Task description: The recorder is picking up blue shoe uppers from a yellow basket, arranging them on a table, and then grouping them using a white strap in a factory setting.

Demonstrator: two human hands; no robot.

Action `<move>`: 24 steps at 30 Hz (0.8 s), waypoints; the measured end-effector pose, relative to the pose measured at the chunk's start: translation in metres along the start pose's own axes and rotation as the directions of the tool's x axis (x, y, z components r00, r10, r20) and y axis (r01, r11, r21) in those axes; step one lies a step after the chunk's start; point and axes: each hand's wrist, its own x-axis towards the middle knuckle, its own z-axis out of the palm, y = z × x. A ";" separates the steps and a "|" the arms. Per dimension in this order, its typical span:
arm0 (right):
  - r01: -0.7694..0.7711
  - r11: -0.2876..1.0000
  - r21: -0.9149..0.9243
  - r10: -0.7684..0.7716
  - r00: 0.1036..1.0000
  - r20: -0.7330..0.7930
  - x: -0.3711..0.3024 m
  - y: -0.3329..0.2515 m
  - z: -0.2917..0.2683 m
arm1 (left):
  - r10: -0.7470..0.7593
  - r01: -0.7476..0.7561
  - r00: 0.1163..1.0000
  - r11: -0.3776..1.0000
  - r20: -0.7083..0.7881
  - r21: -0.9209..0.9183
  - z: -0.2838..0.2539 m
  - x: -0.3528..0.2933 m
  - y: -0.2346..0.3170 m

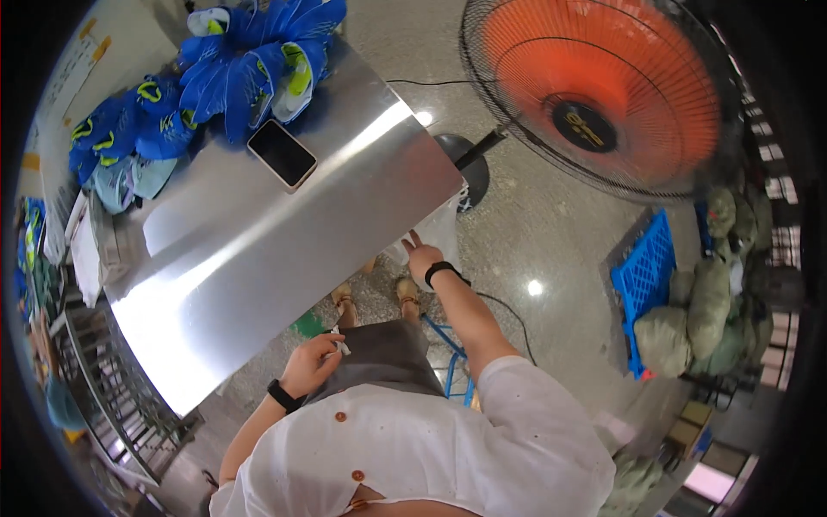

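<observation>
My left hand [312, 362] is over my lap near the table's front edge, fingers closed together on a small white scrap [343, 343]. My right hand [422, 258] reaches past the table's right corner, with two fingers stretched apart and nothing seen between them. Beside it a clear plastic bag [441, 234] hangs at the table edge; whether the fingertips touch it I cannot tell. Blue shoe uppers with yellow-green linings [233, 86] lie in fanned bunches on the far left of the shiny metal table [258, 250]. A dark-screened phone [282, 155] rests face up in front of them.
A large floor fan [586, 121] with orange blades stands at the far right, its black base [469, 172] by the table corner. Further right are a blue plastic crate [646, 276] and several stuffed sacks [711, 302]. A metal rack [121, 396] stands at the left.
</observation>
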 end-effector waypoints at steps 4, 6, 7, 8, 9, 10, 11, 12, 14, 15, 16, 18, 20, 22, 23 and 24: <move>0.026 0.975 -0.220 -0.002 0.994 0.107 0.035 0.033 -0.018 | -0.057 0.058 0.998 0.998 -0.028 0.028 0.048 0.010 0.017; -0.035 0.931 -0.364 0.073 0.993 0.091 0.034 0.058 -0.013 | -0.041 0.043 0.997 0.999 -0.066 0.027 0.073 0.022 0.016; -0.130 0.930 -0.344 0.226 0.940 0.255 0.031 0.056 -0.025 | -0.070 0.073 0.994 0.997 -0.081 0.034 0.082 0.026 0.013; -0.136 0.925 -0.356 0.239 0.935 0.263 0.022 0.079 -0.013 | -0.071 0.073 0.995 0.997 -0.066 0.027 0.095 0.037 0.013; -0.121 0.934 -0.336 0.159 0.984 0.086 0.010 0.112 0.009 | -0.041 0.041 0.998 0.999 -0.047 0.009 0.106 0.051 0.012; -0.092 0.935 -0.341 0.066 0.994 -0.087 -0.002 0.133 0.023 | -0.039 0.038 0.998 0.999 -0.049 -0.030 0.116 0.063 0.002; -0.082 0.928 -0.364 0.058 0.995 -0.078 -0.016 0.140 0.026 | -0.002 0.001 0.997 1.000 -0.073 -0.013 0.128 0.073 -0.009; -0.017 0.915 -0.402 -0.038 0.991 -0.127 -0.032 0.145 0.028 | 0.035 -0.035 0.995 0.999 -0.097 0.006 0.140 0.083 -0.016; 0.054 0.886 -0.461 -0.141 0.977 -0.157 -0.061 0.157 0.023 | 0.004 -0.014 0.992 0.997 -0.123 -0.075 0.159 0.109 -0.030; 0.088 0.869 -0.486 -0.171 0.977 -0.129 -0.072 0.162 0.017 | 0.002 -0.015 0.991 0.996 -0.135 -0.092 0.166 0.121 -0.037; 0.126 0.851 -0.510 -0.203 0.974 -0.098 -0.080 0.165 0.010 | -0.023 0.010 0.987 0.996 -0.160 -0.087 0.173 0.132 -0.042; 0.081 0.869 -0.488 -0.153 0.982 -0.110 -0.089 0.175 0.002 | -0.044 0.026 0.982 0.995 -0.184 -0.100 0.183 0.152 -0.049; -0.048 0.960 -0.277 0.009 0.990 -0.140 -0.090 0.178 -0.008 | -0.107 0.082 0.980 0.986 -0.170 -0.144 0.191 0.165 -0.055; -0.016 0.950 -0.311 -0.007 0.997 -0.076 -0.081 0.174 -0.023 | -0.066 0.048 0.974 0.995 -0.218 -0.087 0.196 0.169 -0.065; -0.008 0.945 -0.326 0.000 1.000 -0.022 -0.076 0.171 -0.029 | -0.084 0.064 0.975 0.993 -0.208 -0.101 0.199 0.172 -0.066; -0.016 0.942 -0.334 0.009 1.000 -0.022 -0.068 0.179 -0.026 | -0.088 0.068 0.978 0.991 -0.188 -0.113 0.203 0.176 -0.063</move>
